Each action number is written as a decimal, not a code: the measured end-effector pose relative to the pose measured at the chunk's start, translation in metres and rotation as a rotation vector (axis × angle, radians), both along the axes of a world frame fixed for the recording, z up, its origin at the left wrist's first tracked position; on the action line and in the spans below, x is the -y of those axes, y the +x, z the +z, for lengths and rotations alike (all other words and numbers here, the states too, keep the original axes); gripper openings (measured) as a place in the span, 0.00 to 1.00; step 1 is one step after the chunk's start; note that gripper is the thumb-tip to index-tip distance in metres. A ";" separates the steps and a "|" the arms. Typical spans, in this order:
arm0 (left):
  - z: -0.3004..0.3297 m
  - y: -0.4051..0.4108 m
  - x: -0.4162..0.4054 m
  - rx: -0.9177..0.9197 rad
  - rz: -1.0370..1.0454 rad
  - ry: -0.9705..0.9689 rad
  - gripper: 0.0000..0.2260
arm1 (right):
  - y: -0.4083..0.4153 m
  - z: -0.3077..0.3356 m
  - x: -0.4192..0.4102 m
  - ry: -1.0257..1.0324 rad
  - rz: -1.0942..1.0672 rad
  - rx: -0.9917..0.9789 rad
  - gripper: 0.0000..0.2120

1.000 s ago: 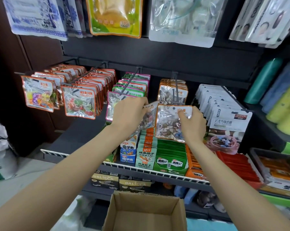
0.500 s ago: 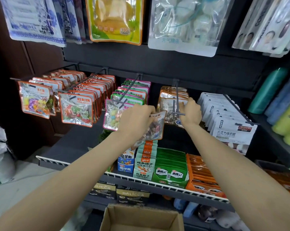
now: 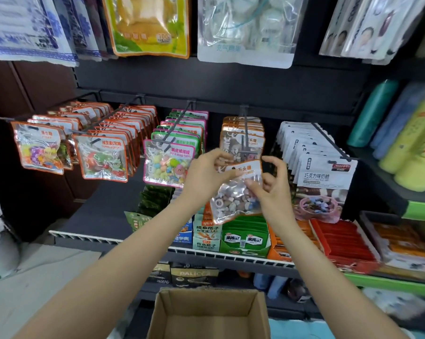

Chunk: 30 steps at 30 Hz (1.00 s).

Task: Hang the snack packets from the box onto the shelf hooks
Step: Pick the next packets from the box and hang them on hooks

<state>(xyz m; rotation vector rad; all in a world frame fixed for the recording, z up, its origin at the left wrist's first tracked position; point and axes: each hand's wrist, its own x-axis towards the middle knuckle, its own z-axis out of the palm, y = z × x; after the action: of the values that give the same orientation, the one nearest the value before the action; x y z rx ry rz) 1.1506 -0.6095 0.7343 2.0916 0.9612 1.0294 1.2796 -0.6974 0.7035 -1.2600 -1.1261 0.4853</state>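
Held just below the tip of the hook point(image 3: 243, 143), in front of the orange-edged row: a clear stone-candy packet point(image 3: 236, 192), light, crinkly, slippery, best pinched at the stiff header. Left hand point(image 3: 204, 172) pinching the top-left corner; right hand point(image 3: 272, 187) pinching the right edge, remaining fingers loosely apart.

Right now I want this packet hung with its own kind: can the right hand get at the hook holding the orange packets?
Probably yes. The right hand sits just below the hook, and nothing lies between them. The packet, held by both hands, is the only thing close by.
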 end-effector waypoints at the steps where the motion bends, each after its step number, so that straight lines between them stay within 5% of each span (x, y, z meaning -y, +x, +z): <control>1: -0.003 -0.001 0.003 0.057 0.040 0.002 0.18 | 0.000 0.000 0.000 0.031 -0.039 0.029 0.23; 7: -0.018 -0.009 0.013 0.152 0.051 0.048 0.23 | 0.003 -0.008 -0.011 0.012 -0.185 0.258 0.19; 13: -0.027 -0.004 0.007 0.020 0.106 0.074 0.22 | 0.005 -0.016 -0.022 -0.024 -0.345 0.299 0.21; 30: -0.021 0.069 -0.078 -0.204 0.123 0.094 0.25 | 0.047 -0.001 -0.107 -0.219 -0.326 0.543 0.30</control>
<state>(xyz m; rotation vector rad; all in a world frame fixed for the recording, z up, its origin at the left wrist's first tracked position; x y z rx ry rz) 1.2195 -0.5319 0.7137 2.2731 1.1742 0.9507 1.3266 -0.5904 0.7022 -1.7972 -1.3002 0.0121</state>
